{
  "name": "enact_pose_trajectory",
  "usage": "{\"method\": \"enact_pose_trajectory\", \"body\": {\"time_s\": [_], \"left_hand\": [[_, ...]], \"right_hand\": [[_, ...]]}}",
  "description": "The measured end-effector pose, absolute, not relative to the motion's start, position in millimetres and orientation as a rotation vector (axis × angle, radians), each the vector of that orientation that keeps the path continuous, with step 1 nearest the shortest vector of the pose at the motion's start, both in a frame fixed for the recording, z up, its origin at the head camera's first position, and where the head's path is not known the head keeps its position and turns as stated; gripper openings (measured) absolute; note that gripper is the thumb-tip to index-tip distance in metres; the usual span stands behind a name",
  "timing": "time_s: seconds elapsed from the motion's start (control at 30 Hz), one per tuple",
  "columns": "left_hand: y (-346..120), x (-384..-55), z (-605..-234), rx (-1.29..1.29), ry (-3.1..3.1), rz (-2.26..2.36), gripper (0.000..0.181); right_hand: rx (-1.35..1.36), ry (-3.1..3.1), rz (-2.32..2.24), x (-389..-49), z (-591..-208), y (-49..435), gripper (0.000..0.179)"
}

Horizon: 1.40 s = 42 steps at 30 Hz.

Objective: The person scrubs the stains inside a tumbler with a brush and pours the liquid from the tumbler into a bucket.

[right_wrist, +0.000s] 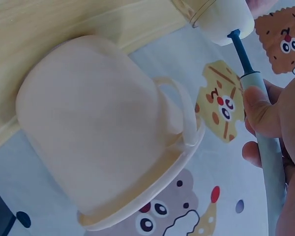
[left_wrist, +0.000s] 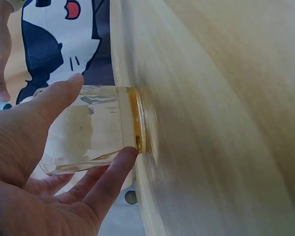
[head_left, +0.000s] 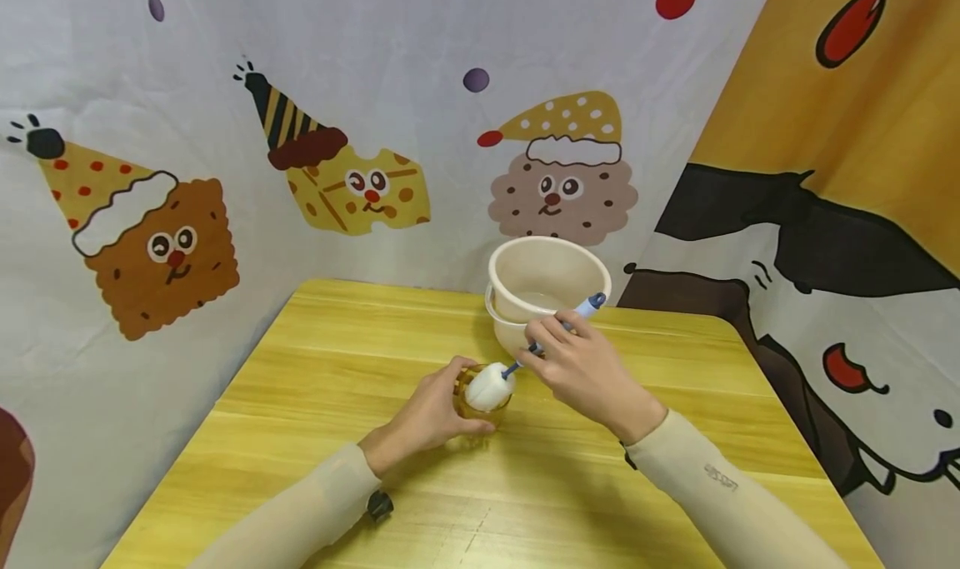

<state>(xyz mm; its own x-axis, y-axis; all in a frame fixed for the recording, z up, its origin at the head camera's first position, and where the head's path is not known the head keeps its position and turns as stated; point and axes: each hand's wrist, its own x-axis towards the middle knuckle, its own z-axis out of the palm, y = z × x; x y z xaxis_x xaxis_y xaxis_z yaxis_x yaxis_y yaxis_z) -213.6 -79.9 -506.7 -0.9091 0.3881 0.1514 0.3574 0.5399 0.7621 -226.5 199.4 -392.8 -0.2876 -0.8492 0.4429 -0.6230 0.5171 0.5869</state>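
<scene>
My left hand [head_left: 423, 406] holds a clear amber drinking glass [left_wrist: 105, 129], thumb on one side and fingers on the other. The base of the glass is at the wooden tabletop. In my right hand [head_left: 585, 373] is the light-blue handle [right_wrist: 269, 167] of a sponge bottle brush. Its white sponge head [head_left: 489, 387] sits in the mouth of the glass, with part of the head above the rim. A thin dark-blue stem [right_wrist: 242, 53] joins head and handle. The handle slants up to the right, past the rim of a cream bucket.
The cream bucket [right_wrist: 98, 128], with a side handle, stands just behind my hands on the wooden table [head_left: 360, 336]. In the head view a second pale rim [head_left: 491, 311] shows below its rim. A cartoon-printed cloth [head_left: 390, 69] hangs behind the table.
</scene>
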Motion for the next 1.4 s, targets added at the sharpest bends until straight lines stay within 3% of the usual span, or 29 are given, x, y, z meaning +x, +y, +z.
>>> {"method": "enact_pose_trajectory", "body": {"time_s": [0.33, 1.4], "left_hand": [[-81.7, -213.0, -506.0, 0.661, 2.721, 1.342, 0.094], [-81.8, -214.4, -506.6, 0.696, 2.743, 1.304, 0.096]], "right_hand": [[1.21, -2.023, -0.522, -226.5, -389.3, 187.7, 0.018], [1.257, -1.964, -0.692, -222.4, -391.1, 161.3, 0.024]]}}
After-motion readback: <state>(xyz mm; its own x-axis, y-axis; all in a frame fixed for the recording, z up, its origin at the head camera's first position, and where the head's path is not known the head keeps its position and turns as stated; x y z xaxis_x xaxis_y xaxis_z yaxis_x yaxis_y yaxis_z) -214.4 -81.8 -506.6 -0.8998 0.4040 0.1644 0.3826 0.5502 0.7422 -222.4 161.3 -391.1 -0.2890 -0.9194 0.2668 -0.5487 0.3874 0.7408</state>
